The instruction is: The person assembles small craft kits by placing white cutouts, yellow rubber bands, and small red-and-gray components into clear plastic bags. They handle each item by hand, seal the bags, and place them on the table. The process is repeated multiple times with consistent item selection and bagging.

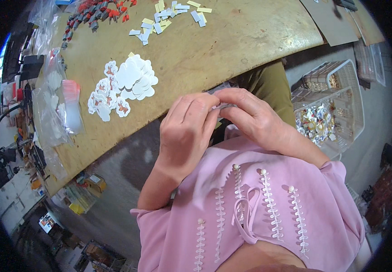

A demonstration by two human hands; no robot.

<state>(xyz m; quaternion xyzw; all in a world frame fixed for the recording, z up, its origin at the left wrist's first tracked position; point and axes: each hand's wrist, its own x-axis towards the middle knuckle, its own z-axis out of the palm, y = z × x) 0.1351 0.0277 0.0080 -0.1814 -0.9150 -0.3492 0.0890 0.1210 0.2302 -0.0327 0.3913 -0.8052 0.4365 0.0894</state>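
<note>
My left hand (184,124) and my right hand (257,118) meet over my lap, just off the table's near edge. Their fingertips are pinched together around something small. Only a thin greyish bit of it shows between the fingers, and I cannot make out what it is. On the table, beyond my left hand, lies a loose pile of plain white scalloped cards (134,77). Beside it are several scalloped cards with a small brown printed figure (103,97).
Clear plastic bags (53,104) lie along the left of the worn table (214,50). Pale yellow and white slips (164,20) and red and grey small pieces (98,13) are scattered at the far side. A white plastic basket (357,102) with shiny bits stands at right, below the table.
</note>
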